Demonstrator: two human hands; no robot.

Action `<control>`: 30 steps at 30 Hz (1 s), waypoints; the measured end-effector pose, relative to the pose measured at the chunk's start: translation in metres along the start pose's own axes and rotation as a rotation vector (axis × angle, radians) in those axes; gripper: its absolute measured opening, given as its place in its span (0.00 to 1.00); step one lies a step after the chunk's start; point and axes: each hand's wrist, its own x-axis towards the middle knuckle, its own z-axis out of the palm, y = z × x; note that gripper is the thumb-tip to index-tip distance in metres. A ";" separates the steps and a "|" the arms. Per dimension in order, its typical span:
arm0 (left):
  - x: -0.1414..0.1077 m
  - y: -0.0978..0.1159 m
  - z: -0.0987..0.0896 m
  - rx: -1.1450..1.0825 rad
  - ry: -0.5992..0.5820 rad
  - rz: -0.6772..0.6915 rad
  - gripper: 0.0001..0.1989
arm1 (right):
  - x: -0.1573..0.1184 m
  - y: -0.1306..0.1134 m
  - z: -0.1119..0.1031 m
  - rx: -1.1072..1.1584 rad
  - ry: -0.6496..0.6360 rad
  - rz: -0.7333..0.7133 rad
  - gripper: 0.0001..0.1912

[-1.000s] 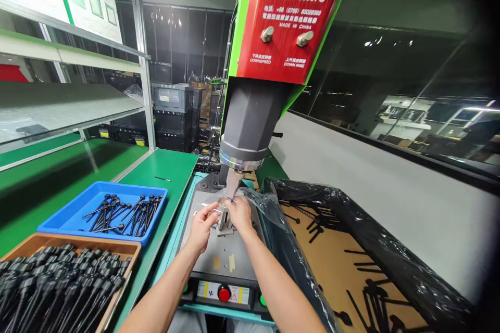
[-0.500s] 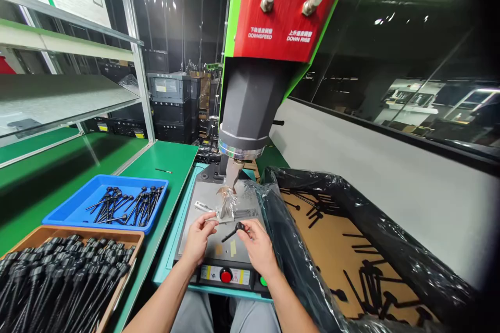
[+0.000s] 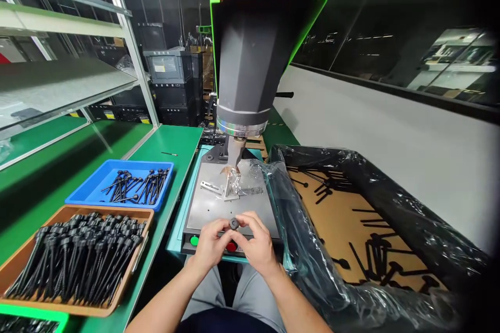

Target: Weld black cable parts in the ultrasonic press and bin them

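Between my two hands is a black round-headed part [image 3: 234, 223], its head facing up at me; the stem is hidden by my fingers. My left hand [image 3: 209, 244] is closed, pinching the head from the left. My right hand [image 3: 255, 244] is closed as well, its thumb and fingers on the right side of the head. Both are just above the front edge of the machine's metal base plate [image 3: 203, 213], covering part of the red button [image 3: 232, 246]. Beyond them, a small metal fixture [image 3: 230, 192] stands under the machine's tapered horn [image 3: 235, 151].
On the left bench, a brown tray [image 3: 113, 309] is heaped with black stemmed parts, and a blue tray [image 3: 84, 195] holds several more. To the right, a plastic-lined box [image 3: 312, 250] has similar parts on cardboard. The machine's grey head [image 3: 246, 67] hangs over the plate.
The round-headed part has come back toward me, off the fixture's front, and its head now faces up. My left hand has left the fixture and joined my right on the part. The view has tilted down.
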 end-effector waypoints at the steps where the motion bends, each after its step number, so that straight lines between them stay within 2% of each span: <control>1: -0.001 0.000 -0.001 0.000 -0.004 0.007 0.07 | -0.001 0.001 0.000 -0.001 -0.022 0.007 0.16; 3: -0.002 0.000 -0.002 -0.003 -0.008 0.013 0.07 | -0.001 0.003 0.000 0.001 -0.087 0.028 0.16; 6: -0.003 0.003 -0.003 -0.012 -0.013 0.012 0.08 | -0.002 0.006 0.001 0.040 -0.154 0.068 0.10; 11: -0.016 0.010 -0.005 0.023 -0.001 -0.066 0.10 | -0.006 0.012 0.016 0.180 -0.105 0.171 0.05; 13: -0.027 0.011 -0.010 0.051 0.010 -0.091 0.11 | -0.010 0.015 0.026 0.240 -0.118 0.214 0.06; 16: -0.050 0.013 -0.029 0.101 0.057 -0.111 0.10 | -0.018 0.021 0.043 0.344 -0.261 0.302 0.12; 19: -0.079 0.022 -0.062 0.181 0.197 -0.195 0.09 | -0.026 0.030 0.055 0.407 -0.415 0.431 0.20; 21: -0.101 0.030 -0.090 0.279 0.329 -0.281 0.09 | -0.030 0.037 0.061 0.401 -0.475 0.485 0.22; 26: -0.151 0.041 -0.175 0.635 0.654 -0.427 0.09 | -0.037 0.044 0.071 0.387 -0.555 0.563 0.22; 30: -0.168 0.032 -0.242 0.897 0.800 -0.587 0.09 | -0.041 0.045 0.077 0.415 -0.618 0.618 0.23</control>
